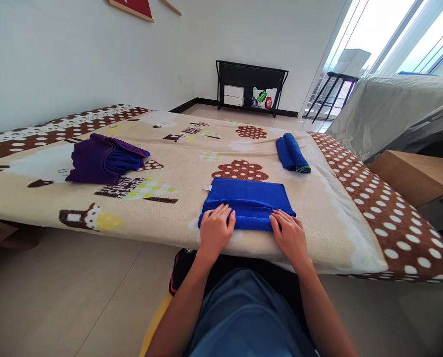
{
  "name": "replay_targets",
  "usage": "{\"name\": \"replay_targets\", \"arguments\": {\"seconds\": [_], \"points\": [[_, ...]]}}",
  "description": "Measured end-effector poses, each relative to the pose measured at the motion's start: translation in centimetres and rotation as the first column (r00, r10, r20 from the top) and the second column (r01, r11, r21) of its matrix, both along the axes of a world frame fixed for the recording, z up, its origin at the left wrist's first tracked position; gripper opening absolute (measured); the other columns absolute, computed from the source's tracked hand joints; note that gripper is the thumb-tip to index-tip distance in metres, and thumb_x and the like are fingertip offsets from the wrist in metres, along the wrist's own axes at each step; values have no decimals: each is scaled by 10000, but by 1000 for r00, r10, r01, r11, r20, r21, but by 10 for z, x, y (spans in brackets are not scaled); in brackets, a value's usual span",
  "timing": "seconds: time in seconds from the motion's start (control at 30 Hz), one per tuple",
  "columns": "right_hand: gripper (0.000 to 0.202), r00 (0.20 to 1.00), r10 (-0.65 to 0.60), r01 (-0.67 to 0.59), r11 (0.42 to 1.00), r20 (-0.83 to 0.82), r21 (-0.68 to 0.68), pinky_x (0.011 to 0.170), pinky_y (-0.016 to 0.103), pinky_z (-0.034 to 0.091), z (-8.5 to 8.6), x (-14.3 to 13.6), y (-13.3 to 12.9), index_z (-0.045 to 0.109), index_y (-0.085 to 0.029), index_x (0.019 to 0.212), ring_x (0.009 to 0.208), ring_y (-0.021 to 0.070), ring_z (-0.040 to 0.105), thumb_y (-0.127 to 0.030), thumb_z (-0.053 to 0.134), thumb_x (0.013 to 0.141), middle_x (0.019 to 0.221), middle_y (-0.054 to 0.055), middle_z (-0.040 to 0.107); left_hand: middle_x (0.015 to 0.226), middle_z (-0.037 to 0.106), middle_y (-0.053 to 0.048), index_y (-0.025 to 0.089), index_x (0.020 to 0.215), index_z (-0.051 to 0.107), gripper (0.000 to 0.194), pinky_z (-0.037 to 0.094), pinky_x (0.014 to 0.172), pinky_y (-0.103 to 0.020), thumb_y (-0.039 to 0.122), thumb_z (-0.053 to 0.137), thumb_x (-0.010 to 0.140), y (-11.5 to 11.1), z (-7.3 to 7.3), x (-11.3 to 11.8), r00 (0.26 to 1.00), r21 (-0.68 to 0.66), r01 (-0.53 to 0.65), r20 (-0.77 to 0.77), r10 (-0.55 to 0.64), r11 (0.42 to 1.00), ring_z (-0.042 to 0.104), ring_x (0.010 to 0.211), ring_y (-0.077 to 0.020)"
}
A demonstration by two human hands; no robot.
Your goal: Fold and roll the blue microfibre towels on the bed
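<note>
A blue towel [251, 191] lies on the near part of the blanket, its front edge turned over into a thick fold. My left hand [217, 225] is on the left end of that fold, fingers curled over the top and thumb inward. At the right end, my right hand [289, 232] grips the fold the same way. A small white tag [206, 188] sticks out from the towel's left side. Farther back on the right is a rolled blue towel [293, 152] with a green edge. To the left lies a heap of purple and blue towels [104, 157].
The patterned blanket [184, 168] covers a low bed-like surface with a dotted brown border. A black rack [253, 79] stands against the back wall. On the right are a cardboard box [411, 173], a plastic-covered piece of furniture [403, 99] and a dark stool [335, 89].
</note>
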State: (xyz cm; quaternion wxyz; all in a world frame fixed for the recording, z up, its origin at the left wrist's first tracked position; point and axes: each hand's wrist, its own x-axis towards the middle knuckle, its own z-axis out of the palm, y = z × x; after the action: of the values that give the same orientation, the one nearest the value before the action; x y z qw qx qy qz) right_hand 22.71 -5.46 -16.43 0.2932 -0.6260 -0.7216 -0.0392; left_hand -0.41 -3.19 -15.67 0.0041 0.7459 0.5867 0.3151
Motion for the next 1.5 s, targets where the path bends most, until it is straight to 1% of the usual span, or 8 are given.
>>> {"name": "replay_targets", "arguments": {"seconds": [0.13,0.27,0.4,0.5,0.7,0.87,1.13,1.5], "points": [[398,991,-136,135,987,14,83,1084,462,335,-10,25,-4,737,-196,1069,1231,256,601,-429,415,1035,1232,75,692,1218,725,-93,203,1094,727,341,388,1057,-480,299,408,1026,-3,-2,-22,994,26,-101,49,100,995,647,1208,-253],[364,997,-65,59,988,40,141,1130,468,305,-8,18,-4,709,-170,1150,1205,234,617,-333,403,1038,1177,92,712,1214,725,-114,197,1106,717,349,293,1120,-571,237,380,1028,-10,2,-6,994,44,-107,-27,108,993,639,1212,-281],[395,975,212,-215,976,67,29,1095,368,382,2,-6,1,636,-207,1317,1227,164,612,-311,358,1056,1298,62,662,1289,689,-119,175,1240,676,378,404,1049,-453,237,362,1037,-12,7,29,980,-23,175,-96,-177,984,611,1260,-242],[404,973,217,-217,976,72,-15,1068,368,398,5,-12,4,662,-215,1274,1260,173,594,-388,367,1058,1320,57,649,1391,621,-104,180,1326,628,398,429,1028,-410,290,368,1046,-7,9,45,938,-60,314,-134,-320,947,551,1338,-226],[435,995,-91,92,995,35,-26,1058,429,386,-6,28,7,702,-208,1183,1257,242,596,-476,388,1043,1301,70,658,1381,628,-108,184,1255,673,403,402,1060,-474,383,398,1038,-1,7,14,996,-79,41,-76,-47,996,544,1344,-265],[402,986,-132,129,991,104,36,1142,542,265,-8,36,3,701,-183,1164,1326,288,539,-406,388,1048,1287,92,664,1331,657,-140,157,1211,686,389,360,1085,-539,340,390,1037,-4,6,-8,991,-34,-118,-66,115,992,574,1306,-301],[444,984,135,-123,987,115,-104,1127,400,368,9,-38,7,613,-217,1352,1369,185,510,-333,294,1065,1427,62,566,1429,581,-137,102,1357,598,421,421,1103,-408,203,374,1016,5,12,46,927,-148,295,-195,-320,944,538,1356,-231],[484,969,-175,216,943,173,-252,1201,466,283,5,18,22,535,-136,1421,1446,235,414,-388,358,1048,1500,113,481,1470,542,-101,185,1337,629,448,330,1164,-561,403,381,1036,5,7,-24,974,-76,-189,-142,177,979,461,1419,-287]]}}
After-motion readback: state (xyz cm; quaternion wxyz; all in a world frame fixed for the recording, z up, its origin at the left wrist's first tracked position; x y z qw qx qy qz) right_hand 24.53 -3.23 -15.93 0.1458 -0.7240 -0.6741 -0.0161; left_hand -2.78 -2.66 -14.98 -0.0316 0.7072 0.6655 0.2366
